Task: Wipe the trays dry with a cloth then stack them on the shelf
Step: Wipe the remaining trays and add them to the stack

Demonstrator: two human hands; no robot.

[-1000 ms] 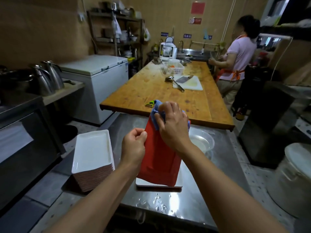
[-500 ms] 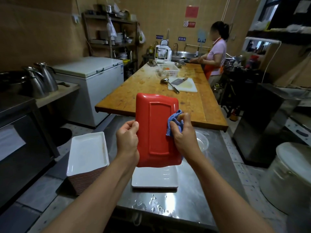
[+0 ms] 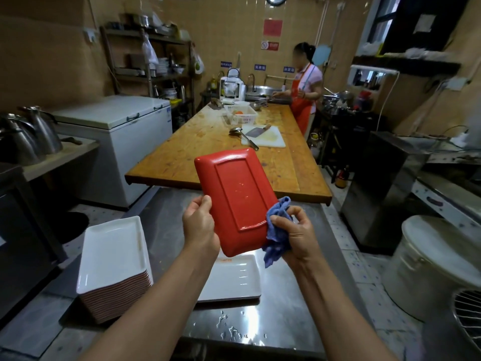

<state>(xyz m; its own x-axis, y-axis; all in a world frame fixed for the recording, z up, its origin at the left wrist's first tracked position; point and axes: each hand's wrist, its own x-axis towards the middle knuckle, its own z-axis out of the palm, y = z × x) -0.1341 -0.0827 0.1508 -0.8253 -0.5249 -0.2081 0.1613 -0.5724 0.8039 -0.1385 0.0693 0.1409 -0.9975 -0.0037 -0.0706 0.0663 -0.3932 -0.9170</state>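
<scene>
Left hand (image 3: 199,225) grips a red rectangular plastic tray (image 3: 235,200), underside showing; at its four o'clock, right hand (image 3: 294,234) clutches a crumpled blue cloth (image 3: 277,230).

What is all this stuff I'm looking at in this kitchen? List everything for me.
red tray: one, red underside facing the camera, held up over the steel counter
cloth: one, blue, bunched at the tray's right edge
single tray: one, white, flat on the steel counter below the red tray
tray stack: one pile, white tops, red sides, counter's left
wooden table: one, brown, beyond the counter
cutting board: one, white, on the table, cleaver on it
ladle: one, metal, beside the board
chest freezer: one, white, left
kettles: at least two, steel, far left
other person: one, red apron, far end
left hand: grips the tray's left edge
right hand: holds the cloth
</scene>
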